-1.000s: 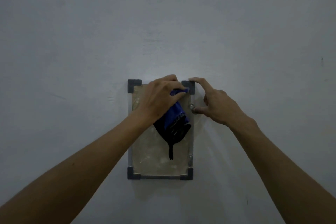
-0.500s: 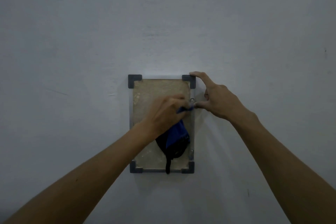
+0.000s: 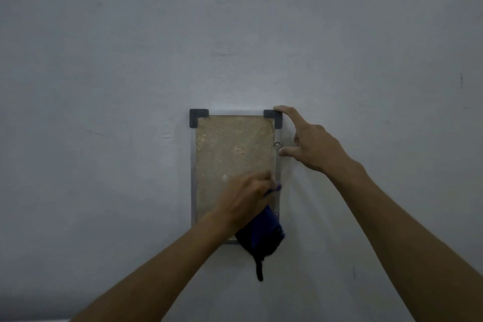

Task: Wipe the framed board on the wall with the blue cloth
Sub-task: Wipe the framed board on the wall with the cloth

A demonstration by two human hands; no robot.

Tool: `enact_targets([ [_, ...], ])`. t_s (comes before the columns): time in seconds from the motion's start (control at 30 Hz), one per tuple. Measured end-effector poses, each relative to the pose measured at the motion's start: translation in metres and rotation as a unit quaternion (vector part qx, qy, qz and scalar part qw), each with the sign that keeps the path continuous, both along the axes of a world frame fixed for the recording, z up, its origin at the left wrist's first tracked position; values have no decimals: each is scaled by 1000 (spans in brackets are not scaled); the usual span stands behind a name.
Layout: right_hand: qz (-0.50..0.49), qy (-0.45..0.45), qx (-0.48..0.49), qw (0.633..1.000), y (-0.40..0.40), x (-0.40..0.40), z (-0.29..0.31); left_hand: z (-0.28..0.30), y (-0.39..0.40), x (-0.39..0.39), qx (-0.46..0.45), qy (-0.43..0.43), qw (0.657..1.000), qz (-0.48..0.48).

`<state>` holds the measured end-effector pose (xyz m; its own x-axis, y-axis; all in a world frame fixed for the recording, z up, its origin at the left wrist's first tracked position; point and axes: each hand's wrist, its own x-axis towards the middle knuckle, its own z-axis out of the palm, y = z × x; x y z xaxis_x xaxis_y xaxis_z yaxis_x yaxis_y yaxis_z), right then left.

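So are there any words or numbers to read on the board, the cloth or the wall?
None: no words, numbers or signs show anywhere.
Framed board: a bare speckled tan face.
Blue cloth: no print or label visible.
Wall: only scuffs.

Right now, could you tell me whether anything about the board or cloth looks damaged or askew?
Nothing looks askew: the framed board hangs straight. Its tan surface is mottled with pale blotches. The blue cloth hides the lower right corner, so that part can't be judged.
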<state>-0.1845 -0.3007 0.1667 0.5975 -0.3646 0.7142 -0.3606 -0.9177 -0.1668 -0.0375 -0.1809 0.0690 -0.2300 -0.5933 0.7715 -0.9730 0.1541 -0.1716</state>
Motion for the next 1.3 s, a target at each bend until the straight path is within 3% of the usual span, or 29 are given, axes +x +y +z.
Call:
enact_targets([
  [0.1, -6, 0, -3, 1000, 3, -1, 0, -3, 6, 5, 36, -58, 998, 6],
  [0.3, -9, 2, -5, 1000, 4, -2, 0, 8, 3, 5, -120, 109, 986, 33],
  [0.37, -8, 4, -5, 1000, 4, -2, 0, -4, 2, 2, -79, 87, 993, 16],
  [0.43, -9, 2, -6, 1000, 4, -2, 0, -16, 3, 0, 34, 4, 999, 8],
  [0.5, -11, 1, -7, 1000, 4, -2, 0, -18, 6, 2, 85, -65, 994, 22],
  [0.57, -13, 1, -8, 1000, 4, -2, 0, -10, 6, 5, 38, -63, 997, 39],
  [0.7, -20, -2, -4, 1000, 5, -1, 0, 8, 7, 11, -124, 94, 987, 48],
  [0.9, -14, -5, 0, 1000, 8, -1, -1, -14, 8, 4, 106, -55, 992, 42],
  [1.0, -6, 0, 10, 1000, 13, -3, -3, -5, 12, 7, 31, 66, 996, 53],
  [1.1, -1, -78, -6, 997, 21, -10, -11, 4, 19, 12, -2, 248, 968, 51],
  [1.2, 25, -188, -23, 982, 42, -16, -40, 5, 28, 12, 35, 418, 908, 6],
  [1.3, 69, -154, 55, 984, 66, -14, -79, -2, 34, 0, 81, 565, 818, -73],
])
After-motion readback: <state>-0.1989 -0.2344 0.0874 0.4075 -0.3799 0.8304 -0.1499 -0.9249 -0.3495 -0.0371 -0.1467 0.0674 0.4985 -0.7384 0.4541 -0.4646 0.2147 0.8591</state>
